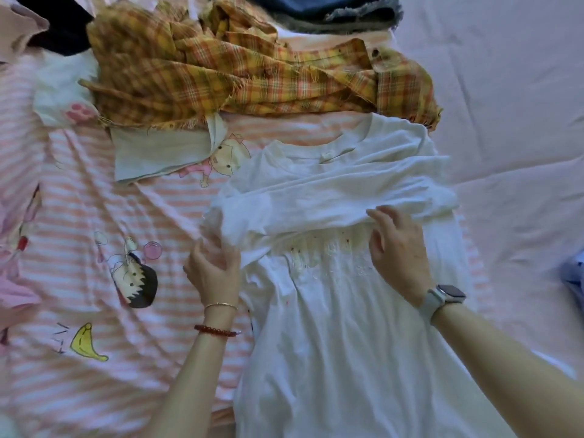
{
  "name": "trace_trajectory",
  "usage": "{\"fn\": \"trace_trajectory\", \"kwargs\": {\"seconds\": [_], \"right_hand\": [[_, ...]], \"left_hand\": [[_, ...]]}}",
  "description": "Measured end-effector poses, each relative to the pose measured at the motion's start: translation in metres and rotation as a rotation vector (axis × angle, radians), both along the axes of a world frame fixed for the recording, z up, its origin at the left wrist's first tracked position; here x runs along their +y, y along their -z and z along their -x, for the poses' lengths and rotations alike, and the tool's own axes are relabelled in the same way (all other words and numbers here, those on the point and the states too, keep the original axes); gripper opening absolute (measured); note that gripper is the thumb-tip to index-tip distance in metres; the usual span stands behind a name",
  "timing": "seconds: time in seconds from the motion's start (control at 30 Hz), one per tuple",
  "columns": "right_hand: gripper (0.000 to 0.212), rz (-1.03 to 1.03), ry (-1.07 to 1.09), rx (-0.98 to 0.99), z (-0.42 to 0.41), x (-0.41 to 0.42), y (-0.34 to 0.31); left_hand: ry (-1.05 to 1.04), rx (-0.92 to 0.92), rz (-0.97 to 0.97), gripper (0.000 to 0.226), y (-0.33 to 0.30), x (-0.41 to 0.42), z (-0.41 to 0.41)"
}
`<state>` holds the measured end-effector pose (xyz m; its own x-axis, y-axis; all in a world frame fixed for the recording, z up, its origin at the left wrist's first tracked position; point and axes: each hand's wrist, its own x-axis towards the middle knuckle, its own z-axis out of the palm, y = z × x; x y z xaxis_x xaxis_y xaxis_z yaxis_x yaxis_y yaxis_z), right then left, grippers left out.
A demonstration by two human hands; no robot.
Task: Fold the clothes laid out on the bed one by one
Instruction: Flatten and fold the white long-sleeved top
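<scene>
The white T-shirt (331, 327) lies lengthwise in front of you on the pink-and-white striped sheet (94, 311), its collar pointing away from you and its sleeves folded across the chest in a loose band. Your left hand (215, 270) pinches the bunched end of that band at the shirt's left edge, fingers curled round the cloth. Your right hand (398, 248) rests on the shirt with fingers fairly straight, fingertips touching the band's lower edge; a watch (445, 295) sits on that wrist. Beyond the collar lies a crumpled yellow plaid shirt (237, 67), with dark denim (341, 7) further back.
</scene>
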<state>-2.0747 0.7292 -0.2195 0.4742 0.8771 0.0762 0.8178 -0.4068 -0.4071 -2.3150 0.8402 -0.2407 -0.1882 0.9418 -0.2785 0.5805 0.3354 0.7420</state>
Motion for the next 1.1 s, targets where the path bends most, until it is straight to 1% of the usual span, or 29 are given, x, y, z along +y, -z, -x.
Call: {"fn": "trace_trajectory", "kwargs": {"seconds": [0.03, 0.07, 0.1, 0.13, 0.17, 0.27, 0.33, 0.4, 0.47, 0.5, 0.53, 0.57, 0.63, 0.67, 0.73, 0.83, 0.9, 0.93, 1.0, 1.03, 1.1], "right_hand": [[0.036, 0.014, -0.057, 0.062, 0.015, -0.006, 0.004], [0.035, 0.052, -0.116, 0.115, 0.030, -0.012, 0.009], [0.036, 0.104, -0.172, 0.159, 0.046, -0.017, 0.013], [0.037, 0.153, -0.219, 0.192, 0.062, -0.022, 0.016], [0.039, 0.189, -0.254, 0.207, 0.075, -0.025, 0.020], [0.047, 0.270, -0.353, 0.153, 0.105, -0.031, 0.030], [0.049, 0.427, -0.470, 0.119, 0.117, -0.035, 0.037], [0.049, 0.529, -0.548, 0.116, 0.124, -0.041, 0.043], [0.044, 0.490, -0.522, 0.161, 0.125, -0.044, 0.041], [0.041, 0.426, -0.473, 0.206, 0.122, -0.043, 0.037], [0.038, 0.350, -0.414, 0.245, 0.118, -0.041, 0.033], [0.034, 0.268, -0.352, 0.259, 0.111, -0.040, 0.029], [0.031, 0.119, -0.223, 0.229, 0.092, -0.035, 0.021], [0.030, 0.063, -0.165, 0.206, 0.080, -0.031, 0.017], [0.030, -0.024, -0.038, 0.155, 0.053, -0.022, 0.011], [0.031, -0.056, 0.241, 0.144, 0.008, -0.008, 0.010], [0.034, -0.077, 0.463, 0.229, -0.020, -0.001, 0.011], [0.036, -0.095, 0.594, 0.298, -0.032, 0.001, 0.012], [0.036, -0.133, 0.873, 0.473, -0.049, 0.006, 0.015], [0.033, -0.138, 0.965, 0.560, -0.053, 0.008, 0.018], [0.030, -0.114, 1.026, 0.692, -0.053, 0.013, 0.022]], "left_hand": [[-0.053, -0.069, 0.064, 0.057, 0.005, -0.012, 0.003], [-0.092, -0.114, 0.129, 0.049, 0.010, -0.021, 0.006], [-0.089, -0.104, 0.167, 0.036, 0.014, -0.027, 0.007], [-0.060, -0.071, 0.161, 0.022, 0.016, -0.028, 0.008], [-0.031, -0.054, 0.123, 0.018, 0.017, -0.027, 0.009], [-0.018, -0.102, -0.029, 0.019, 0.010, -0.011, 0.014], [-0.042, -0.088, -0.085, 0.015, 0.006, 0.002, 0.025], [-0.027, -0.024, -0.086, 0.014, 0.007, 0.009, 0.040], [-0.015, 0.024, 0.001, 0.011, 0.011, 0.010, 0.050], [-0.026, 0.017, 0.042, 0.014, 0.011, 0.008, 0.052], [-0.034, 0.006, 0.054, 0.023, 0.011, 0.006, 0.052], [-0.016, 0.024, 0.019, 0.033, 0.010, 0.004, 0.050], [0.127, 0.158, -0.112, 0.043, 0.007, -0.001, 0.042], [0.205, 0.217, -0.171, 0.043, 0.006, -0.002, 0.038], [0.290, 0.258, -0.245, 0.040, 0.003, 0.004, 0.024], [0.267, 0.252, -0.259, 0.040, -0.001, 0.030, 0.002], [0.244, 0.245, -0.184, 0.043, -0.002, 0.056, -0.007], [0.223, 0.176, -0.102, 0.043, -0.002, 0.070, -0.009], [0.182, -0.034, 0.117, 0.039, -0.003, 0.093, -0.011], [0.210, -0.083, 0.194, 0.035, -0.005, 0.101, -0.010], [0.339, -0.113, 0.267, 0.023, -0.010, 0.108, -0.008]]}}
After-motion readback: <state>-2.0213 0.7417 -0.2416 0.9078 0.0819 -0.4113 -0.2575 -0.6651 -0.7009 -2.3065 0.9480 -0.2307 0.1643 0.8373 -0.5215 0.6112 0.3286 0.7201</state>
